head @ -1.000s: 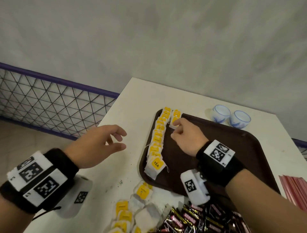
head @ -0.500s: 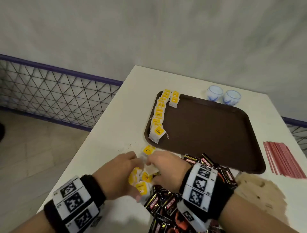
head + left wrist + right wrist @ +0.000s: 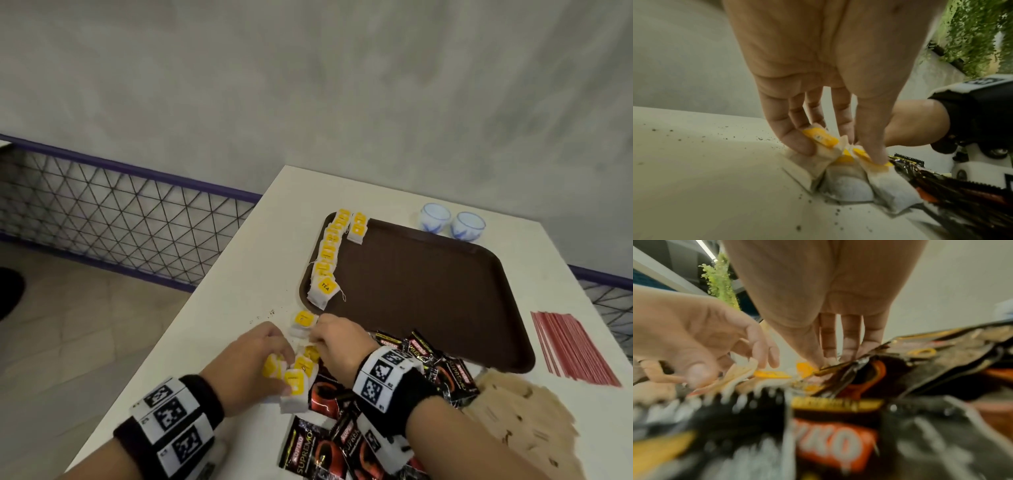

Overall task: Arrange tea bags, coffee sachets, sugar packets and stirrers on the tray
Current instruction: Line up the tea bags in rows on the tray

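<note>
A brown tray holds a row of yellow-tagged tea bags along its left edge. In front of it lies a loose pile of tea bags. My left hand is down on the pile, and its thumb and fingers pinch a few bags together against the table. My right hand reaches in from the right, its fingertips closing on one tea bag beside the black coffee sachets. One more tea bag lies just beyond both hands.
Red stirrers lie right of the tray, and brown sugar packets lie near the front right. Two blue-white cups stand behind the tray. The table's left edge drops off toward a mesh railing. Tea crumbs dot the tabletop.
A second ago my right hand was on the tray's far left corner and my left hand hovered open. Both have come back to the loose pile and taken hold of tea bags.
</note>
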Demonstrator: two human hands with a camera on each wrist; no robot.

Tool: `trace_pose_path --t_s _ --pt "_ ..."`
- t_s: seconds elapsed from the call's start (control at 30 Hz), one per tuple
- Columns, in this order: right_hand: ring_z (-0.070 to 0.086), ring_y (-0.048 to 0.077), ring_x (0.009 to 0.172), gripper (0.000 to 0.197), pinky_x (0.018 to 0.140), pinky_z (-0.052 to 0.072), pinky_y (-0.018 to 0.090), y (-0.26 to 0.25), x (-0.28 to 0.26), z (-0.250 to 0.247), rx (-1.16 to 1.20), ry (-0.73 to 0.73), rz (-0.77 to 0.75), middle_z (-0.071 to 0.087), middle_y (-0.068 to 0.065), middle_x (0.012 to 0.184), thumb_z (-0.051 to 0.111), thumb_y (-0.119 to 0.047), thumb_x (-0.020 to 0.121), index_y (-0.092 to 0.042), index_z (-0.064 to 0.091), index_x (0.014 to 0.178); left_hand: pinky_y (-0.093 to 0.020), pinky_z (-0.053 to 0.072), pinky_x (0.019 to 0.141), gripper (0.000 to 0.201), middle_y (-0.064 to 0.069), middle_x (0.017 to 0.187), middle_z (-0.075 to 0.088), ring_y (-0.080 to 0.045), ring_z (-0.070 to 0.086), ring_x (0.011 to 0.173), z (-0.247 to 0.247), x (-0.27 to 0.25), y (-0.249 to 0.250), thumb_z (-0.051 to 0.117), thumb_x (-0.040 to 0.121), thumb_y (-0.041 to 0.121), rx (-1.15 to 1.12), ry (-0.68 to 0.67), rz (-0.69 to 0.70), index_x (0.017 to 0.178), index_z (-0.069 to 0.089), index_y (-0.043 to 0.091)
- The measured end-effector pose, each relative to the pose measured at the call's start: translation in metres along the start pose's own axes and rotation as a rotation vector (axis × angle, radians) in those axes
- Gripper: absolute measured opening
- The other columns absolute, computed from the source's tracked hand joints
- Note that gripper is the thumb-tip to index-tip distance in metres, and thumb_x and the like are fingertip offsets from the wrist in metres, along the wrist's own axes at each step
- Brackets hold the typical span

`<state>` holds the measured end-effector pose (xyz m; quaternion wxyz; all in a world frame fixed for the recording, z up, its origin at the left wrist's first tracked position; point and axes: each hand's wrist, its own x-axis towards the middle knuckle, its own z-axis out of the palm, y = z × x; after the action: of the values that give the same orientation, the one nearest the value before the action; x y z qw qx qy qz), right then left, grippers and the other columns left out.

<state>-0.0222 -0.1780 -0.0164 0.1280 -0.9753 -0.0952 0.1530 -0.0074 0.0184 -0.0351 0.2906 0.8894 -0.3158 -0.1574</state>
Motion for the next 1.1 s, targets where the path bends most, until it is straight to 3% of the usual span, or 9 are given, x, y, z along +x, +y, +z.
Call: trace_pose_path --t_s 0.1,0.23,0.33,0.43,0.57,0.73,0.9,1.0,1.1 --pt "0.057 0.02 0.096 0.02 0.086 0.047 0.032 0.004 -0.006 -0.007 0.188 0.143 0.064 0.058 0.0 0.109 0.05 -0.015 0.094 -0.015 0.067 0.105 -0.01 0.036 0.082 0.045 0.019 0.109 0.044 -0.004 0.047 0.099 0.005 -0.005 0.0 0.077 0.053 0.058 0.015 0.021 0.011 0.09 0.065 0.035" --pt "0.053 0.001 0.068 0.011 0.066 0.04 0.011 0.017 -0.009 -0.017 0.512 0.339 0.167 0.06 -0.013 0.075 0.064 -0.017 0.087 -0.025 0.067 0.081 -0.024 0.039 0.089 0.058 0.019 0.116 0.039 -0.009 0.04 0.103 0.015 -0.005 0.006 0.061 0.047 0.072 0.131 0.015 -0.024 0.092 0.063 0.035" --pt "0.061 0.01 0.074 0.012 0.073 0.049 0.023 0.03 -0.011 -0.022 0.777 0.364 0.205 0.068 -0.003 0.08 0.067 -0.015 0.084 -0.024 0.065 0.076 -0.028 0.038 0.086 0.047 0.02 0.114 0.041 -0.008 0.036 0.1 0.014 0.0 0.009 0.073 0.053 0.064 0.164 0.078 -0.014 0.087 0.059 0.034" --pt "0.064 0.025 0.074 0.011 0.074 0.055 0.039 0.035 -0.014 -0.024 1.048 0.332 0.241 0.07 0.014 0.087 0.069 -0.008 0.083 -0.017 0.065 0.078 -0.022 0.029 0.083 0.029 0.023 0.11 0.042 -0.005 0.034 0.104 0.011 0.001 0.014 0.075 0.064 0.05 0.191 0.023 -0.016 0.074 0.052 0.035" --pt "0.062 0.028 0.079 0.011 0.069 0.058 0.034 0.037 -0.018 -0.027 1.333 0.293 0.259 0.065 0.016 0.085 0.066 0.003 0.084 -0.008 0.064 0.082 -0.024 0.023 0.081 0.029 0.024 0.106 0.045 -0.002 0.035 0.104 0.009 0.003 0.019 0.072 0.069 0.054 0.213 -0.021 -0.02 0.076 0.049 0.038" --pt "0.062 0.015 0.07 0.006 0.071 0.058 0.032 0.055 -0.013 -0.034 1.322 0.321 0.309 0.066 0.009 0.082 0.066 -0.006 0.087 -0.01 0.066 0.082 -0.019 0.021 0.083 0.034 0.029 0.103 0.041 0.001 0.034 0.104 0.007 0.006 0.02 0.07 0.061 0.066 0.164 -0.089 -0.062 0.075 0.048 0.044" --pt "0.059 0.013 0.073 0.004 0.06 0.048 0.023 0.096 0.013 -0.057 1.258 0.452 0.505 0.068 0.007 0.086 0.067 -0.012 0.087 -0.015 0.069 0.084 -0.023 0.026 0.09 0.023 0.03 0.106 0.044 0.008 0.034 0.109 -0.008 0.012 0.027 0.074 0.067 0.055 0.083 -0.083 -0.058 0.062 0.058 0.038" --pt "0.057 0.012 0.062 0.006 0.052 0.045 0.022 0.119 0.04 -0.067 1.278 0.496 0.567 0.067 0.01 0.077 0.066 -0.006 0.088 -0.011 0.068 0.084 -0.017 0.04 0.089 0.019 0.026 0.101 0.058 0.008 0.051 0.1 -0.028 0.016 0.027 0.08 0.066 0.045 -0.109 -0.085 -0.019 0.062 0.062 0.043" --pt "0.058 0.011 0.058 0.008 0.048 0.046 0.02 0.134 0.073 -0.073 1.185 0.506 0.604 0.066 0.007 0.071 0.066 -0.004 0.086 -0.011 0.066 0.087 -0.014 0.047 0.086 0.015 0.021 0.097 0.069 0.006 0.063 0.093 -0.048 0.019 0.03 0.077 0.07 0.05 -0.252 -0.13 -0.051 0.079 0.07 0.04"
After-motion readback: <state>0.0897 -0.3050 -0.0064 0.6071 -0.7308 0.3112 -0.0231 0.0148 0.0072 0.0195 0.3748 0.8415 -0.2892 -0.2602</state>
